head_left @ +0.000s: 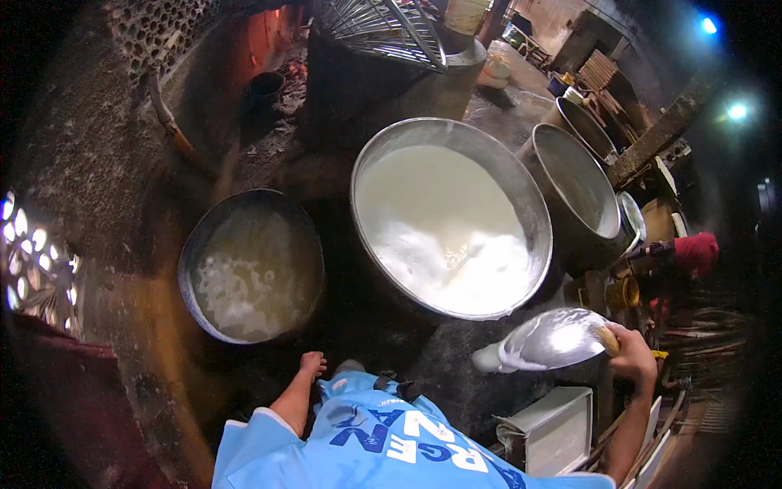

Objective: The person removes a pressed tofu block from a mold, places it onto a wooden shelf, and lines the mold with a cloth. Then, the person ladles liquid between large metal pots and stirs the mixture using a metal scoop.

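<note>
My right hand [632,355] is closed round the handle end of a shiny metal scoop [558,338], held low at the right, just outside the big vat's rim. White liquid or foam [489,358] shows at the scoop's far end. In front of me stands the large round metal vat [533,208], holding white, milky liquid with bright foam on its near side. Down by my waist, my left hand [313,363] has its fingers curled; what they hold, if anything, is hidden. Ahead of it is a smaller dark pot [189,285] with cloudy, foamy liquid.
More large vats [574,183] line the right side. A white box [558,432] sits at the lower right. A person in red [696,253] is farther right. A wire rack [387,33] lies at the top, and a rough wall [90,155] stands at the left.
</note>
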A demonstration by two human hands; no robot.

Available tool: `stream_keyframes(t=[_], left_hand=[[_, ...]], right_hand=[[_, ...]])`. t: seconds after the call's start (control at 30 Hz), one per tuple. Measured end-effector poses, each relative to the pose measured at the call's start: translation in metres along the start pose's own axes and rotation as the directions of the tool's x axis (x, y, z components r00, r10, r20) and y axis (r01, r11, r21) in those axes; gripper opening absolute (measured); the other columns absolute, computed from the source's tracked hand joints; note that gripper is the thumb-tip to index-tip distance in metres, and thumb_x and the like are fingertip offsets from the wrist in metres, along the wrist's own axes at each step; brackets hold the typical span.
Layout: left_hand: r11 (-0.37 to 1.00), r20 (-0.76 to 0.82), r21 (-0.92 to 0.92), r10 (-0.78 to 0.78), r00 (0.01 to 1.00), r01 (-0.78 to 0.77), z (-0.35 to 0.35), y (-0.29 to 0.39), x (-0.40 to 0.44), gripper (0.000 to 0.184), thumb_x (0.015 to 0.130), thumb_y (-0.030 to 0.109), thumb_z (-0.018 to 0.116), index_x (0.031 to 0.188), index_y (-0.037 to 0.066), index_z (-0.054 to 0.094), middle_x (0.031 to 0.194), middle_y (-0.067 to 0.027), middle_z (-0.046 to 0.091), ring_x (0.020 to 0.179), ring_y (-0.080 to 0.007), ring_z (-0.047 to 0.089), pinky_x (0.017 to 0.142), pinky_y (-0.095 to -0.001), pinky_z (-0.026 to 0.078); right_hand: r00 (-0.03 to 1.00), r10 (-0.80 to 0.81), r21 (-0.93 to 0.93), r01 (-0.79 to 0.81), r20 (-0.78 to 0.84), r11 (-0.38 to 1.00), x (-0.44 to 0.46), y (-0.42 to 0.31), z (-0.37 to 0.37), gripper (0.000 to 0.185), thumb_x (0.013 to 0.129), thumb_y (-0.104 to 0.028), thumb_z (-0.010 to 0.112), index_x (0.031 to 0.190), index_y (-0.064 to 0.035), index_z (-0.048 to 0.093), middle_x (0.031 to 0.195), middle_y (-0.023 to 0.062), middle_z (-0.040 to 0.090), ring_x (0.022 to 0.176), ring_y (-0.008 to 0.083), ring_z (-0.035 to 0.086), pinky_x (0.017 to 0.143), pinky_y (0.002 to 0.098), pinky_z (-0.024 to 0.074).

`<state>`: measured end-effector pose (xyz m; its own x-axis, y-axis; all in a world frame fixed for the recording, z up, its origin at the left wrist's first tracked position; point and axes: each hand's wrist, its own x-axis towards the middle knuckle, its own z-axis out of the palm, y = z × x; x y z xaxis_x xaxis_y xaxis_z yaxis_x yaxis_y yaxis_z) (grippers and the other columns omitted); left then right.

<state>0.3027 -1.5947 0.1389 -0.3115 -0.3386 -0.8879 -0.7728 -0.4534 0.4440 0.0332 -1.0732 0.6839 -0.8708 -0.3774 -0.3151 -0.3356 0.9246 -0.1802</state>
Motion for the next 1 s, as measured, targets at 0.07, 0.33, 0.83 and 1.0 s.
stream_keyframes(t=[0.07,0.33,0.83,1.0], left_hand=[[1.0,-0.022,-0.02,0.02,1.0,-0.021,-0.001,-0.005,-0.011,0.026,0.084,0.025,0.05,0.104,0.012,0.059,0.084,-0.0046,0.062,0.061,-0.0163,0.058,0.053,-0.035,0.044],[0.978,-0.091,-0.132,0.151,0.984,-0.162,-0.033,-0.02,-0.036,0.025,0.088,0.025,0.048,0.105,0.01,0.059,0.087,-0.0046,0.064,0.064,-0.0148,0.061,0.052,-0.0278,0.046],[0.559,-0.336,-0.824,-0.354,0.873,-0.091,-0.133,-0.211,-0.096,0.018,0.084,0.029,0.053,0.092,0.014,0.059,0.074,-0.0049,0.061,0.055,-0.0164,0.057,0.042,-0.0314,0.043],[0.477,-0.292,-0.879,-0.536,0.792,-0.001,-0.133,-0.249,-0.147,0.029,0.083,0.03,0.054,0.107,0.013,0.055,0.09,-0.0057,0.062,0.071,-0.0187,0.06,0.059,-0.0363,0.047]], right_hand=[[0.99,-0.014,0.299,0.057,-0.143,0.952,-0.016,0.012,0.008,0.069,0.056,-0.007,0.064,0.122,-0.0009,0.046,0.096,0.0131,0.062,0.09,0.0241,0.061,0.08,0.0333,0.0464],[0.933,0.179,0.942,0.278,-0.312,0.19,0.128,0.075,0.193,0.049,0.079,-0.034,0.068,0.11,-0.0027,0.046,0.087,0.0044,0.055,0.066,0.0106,0.052,0.055,0.0269,0.047],[0.937,-0.342,0.672,0.298,-0.07,0.678,0.386,-0.446,0.448,0.023,0.082,-0.012,0.058,0.102,-0.0013,0.054,0.071,0.0099,0.058,0.057,0.0231,0.056,0.045,0.0392,0.0422],[0.953,-0.249,0.155,0.276,-0.17,0.949,0.474,-0.537,0.476,0.047,0.093,-0.037,0.033,0.108,0.0046,0.049,0.09,0.024,0.062,0.081,0.0402,0.06,0.067,0.0448,0.0467]])
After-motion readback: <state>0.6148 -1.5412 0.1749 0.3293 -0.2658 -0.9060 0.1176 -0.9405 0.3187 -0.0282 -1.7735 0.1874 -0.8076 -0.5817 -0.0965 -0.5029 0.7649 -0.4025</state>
